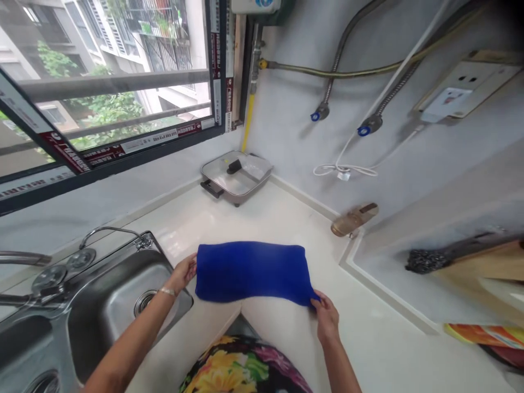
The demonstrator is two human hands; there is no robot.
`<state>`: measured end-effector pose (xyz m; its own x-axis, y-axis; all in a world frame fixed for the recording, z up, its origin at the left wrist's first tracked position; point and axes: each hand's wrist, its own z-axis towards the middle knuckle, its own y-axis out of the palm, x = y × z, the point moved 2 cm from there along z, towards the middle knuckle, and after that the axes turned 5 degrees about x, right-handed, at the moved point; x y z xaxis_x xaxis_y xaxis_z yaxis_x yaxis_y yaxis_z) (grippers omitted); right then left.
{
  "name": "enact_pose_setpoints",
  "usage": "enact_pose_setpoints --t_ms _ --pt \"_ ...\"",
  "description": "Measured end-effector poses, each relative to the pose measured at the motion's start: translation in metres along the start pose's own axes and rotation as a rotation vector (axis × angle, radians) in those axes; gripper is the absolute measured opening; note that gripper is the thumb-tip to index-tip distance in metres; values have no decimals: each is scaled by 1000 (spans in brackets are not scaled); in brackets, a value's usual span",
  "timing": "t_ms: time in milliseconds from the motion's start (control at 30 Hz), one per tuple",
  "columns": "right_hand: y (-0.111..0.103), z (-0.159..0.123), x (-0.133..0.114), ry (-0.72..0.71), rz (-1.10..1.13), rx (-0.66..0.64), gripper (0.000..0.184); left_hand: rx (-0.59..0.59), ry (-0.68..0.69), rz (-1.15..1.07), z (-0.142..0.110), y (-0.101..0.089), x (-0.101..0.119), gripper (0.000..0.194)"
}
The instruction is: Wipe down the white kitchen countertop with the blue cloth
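Note:
A folded blue cloth [251,272] lies stretched out as a long band over the white countertop [286,218]. My left hand [185,271] is at its left edge beside the sink, with the fingers closed on the edge and their tips partly hidden. At the lower right corner, my right hand [325,312] pinches the cloth between thumb and fingers, pulling that corner to a point. The cloth's front edge sags slightly in the middle.
Left of the cloth is a steel sink [110,295] with a faucet [24,259]. An electric pan with a glass lid [235,173] stands in the back corner, below the window. A brownish object [352,220] is by the right wall, under cables and hoses.

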<state>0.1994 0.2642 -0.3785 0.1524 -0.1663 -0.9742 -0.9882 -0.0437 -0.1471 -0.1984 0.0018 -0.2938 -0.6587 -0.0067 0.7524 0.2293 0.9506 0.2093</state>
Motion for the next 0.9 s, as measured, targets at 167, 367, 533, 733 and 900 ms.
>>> enact_pose_setpoints --t_ms 167,367,533,733,900 --pt "4 0 -19 -119 -104 74 51 155 247 82 -13 -26 -29 28" --pt "95 -34 -108 -579 -268 -48 44 -59 193 -41 -28 -27 -40 43" --pt "175 -133 -110 -917 -332 -694 44 -111 45 -125 -32 -26 -57 44" --pt "175 -159 -66 -991 -432 -1044 49 -95 125 -17 -19 -36 -90 56" --pt "191 -107 -62 -1096 -529 -656 43 -49 430 254 -13 -33 -112 56"
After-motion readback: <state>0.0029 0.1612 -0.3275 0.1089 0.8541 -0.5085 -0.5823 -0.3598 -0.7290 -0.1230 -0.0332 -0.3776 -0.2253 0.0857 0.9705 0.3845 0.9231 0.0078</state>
